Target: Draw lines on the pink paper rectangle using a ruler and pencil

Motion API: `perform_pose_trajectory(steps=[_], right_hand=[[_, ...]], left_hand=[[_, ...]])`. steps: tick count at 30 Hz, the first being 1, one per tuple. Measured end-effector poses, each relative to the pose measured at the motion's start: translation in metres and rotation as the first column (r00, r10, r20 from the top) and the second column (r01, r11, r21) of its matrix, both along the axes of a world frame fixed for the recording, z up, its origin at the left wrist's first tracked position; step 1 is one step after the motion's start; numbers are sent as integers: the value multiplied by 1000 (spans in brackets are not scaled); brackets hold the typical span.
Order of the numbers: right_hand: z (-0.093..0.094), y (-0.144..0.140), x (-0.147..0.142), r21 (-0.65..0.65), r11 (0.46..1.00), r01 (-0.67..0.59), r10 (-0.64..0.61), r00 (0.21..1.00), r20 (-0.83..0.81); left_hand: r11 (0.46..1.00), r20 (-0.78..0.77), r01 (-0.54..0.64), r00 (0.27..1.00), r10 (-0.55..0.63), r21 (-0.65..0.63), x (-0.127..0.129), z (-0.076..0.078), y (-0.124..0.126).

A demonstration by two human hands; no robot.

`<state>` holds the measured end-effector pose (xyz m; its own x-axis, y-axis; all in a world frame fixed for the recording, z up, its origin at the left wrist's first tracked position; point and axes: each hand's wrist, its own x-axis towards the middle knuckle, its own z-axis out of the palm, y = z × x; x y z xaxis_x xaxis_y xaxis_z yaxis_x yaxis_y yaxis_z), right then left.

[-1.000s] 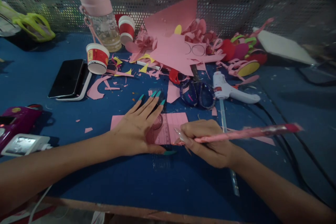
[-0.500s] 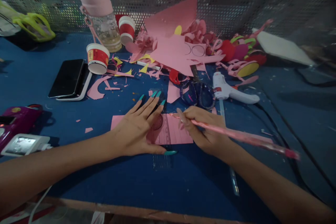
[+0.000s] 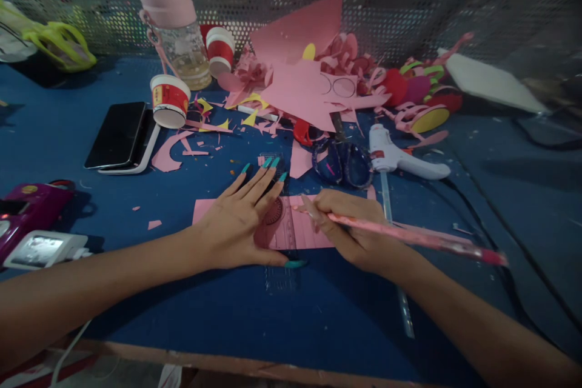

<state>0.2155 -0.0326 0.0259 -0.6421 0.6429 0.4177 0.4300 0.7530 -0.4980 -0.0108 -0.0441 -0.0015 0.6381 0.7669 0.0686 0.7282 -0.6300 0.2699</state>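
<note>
Blue tabletop (image 3: 136, 291) before perforated metal, seen from the head camera. On it lies the pink paper (image 3: 297, 230): the left hand (image 3: 240, 218) presses flat, fingers spread, on its near-left part; the right hand (image 3: 352, 227), fingers clamped on a pink pencil (image 3: 409, 236), rests at its right edge.

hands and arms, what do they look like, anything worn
Both forearms are bare, with no sleeves, watch or bracelet in view. The left hand has long pointed nails painted teal. The right hand has long nails too, pale or clear rather than teal. No rings can be made out.
</note>
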Motion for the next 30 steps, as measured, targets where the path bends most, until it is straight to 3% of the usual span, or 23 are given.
perform_pose_trajectory(steps=[6,14,19,22,24,26,28,30], right_hand=[[6,-2,4,-160,986,-55,57,998,9],[5,-2,3,-369,901,-228,178,970,-164],[4,-3,3,-449,851,-274,168,950,-262],[1,2,6,-412,904,-112,-34,944,-330],[-1,8,9,-323,934,151,-260,908,-328],[-3,14,9,-170,904,393,-425,874,-235],[-5,17,8,-21,883,469,-468,878,-103],[-7,17,6,10,894,448,-448,894,-20]], left_hand=[[999,6,-4,1000,4,-36,-2,0,0],[1000,33,-1,999,1,-11,-3,-1,-1],[1000,30,8,1000,-8,12,-3,-1,-1],[1000,16,6,1000,-6,9,-2,-1,-1],[1000,4,0,1000,0,7,0,-1,0],[1000,-4,0,1000,0,18,1,-1,-1],[999,-9,7,1000,-7,33,2,-1,-1],[999,-15,12,1000,-11,45,2,-2,-2]])
